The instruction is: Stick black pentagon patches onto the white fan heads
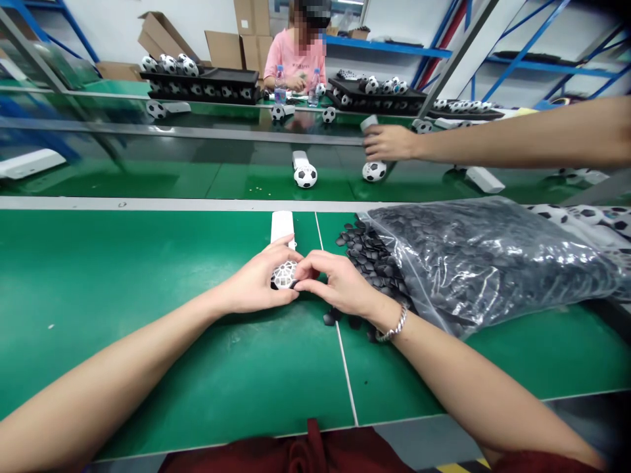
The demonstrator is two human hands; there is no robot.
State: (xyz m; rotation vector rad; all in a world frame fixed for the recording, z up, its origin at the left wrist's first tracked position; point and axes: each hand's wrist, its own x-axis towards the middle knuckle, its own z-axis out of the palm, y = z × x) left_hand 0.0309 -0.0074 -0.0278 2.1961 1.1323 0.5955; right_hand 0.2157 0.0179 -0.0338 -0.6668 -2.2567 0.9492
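My left hand (256, 279) curls around a ball-shaped white lattice shell (284, 274) with a soccer-ball pattern of openings, holding it low over the green table. A white rectangular block (282, 226) extends from the shell's far side. At the shell's right edge, my right hand (335, 279) has thumb and forefinger pinched together. Something dark shows by those fingertips, too small and covered to make out. Just right of that hand, small flat black pieces (372, 256) spill from a large clear plastic bag (493, 256) full of them.
Beyond a pale rail (148, 203), finished soccer-ball units (305, 175) lie on a green belt (236, 177). Another person's hand (389, 142) reaches in from the right, holding a white part. Across from me sits a person in pink (296, 59), between black trays (207, 85) of balls.
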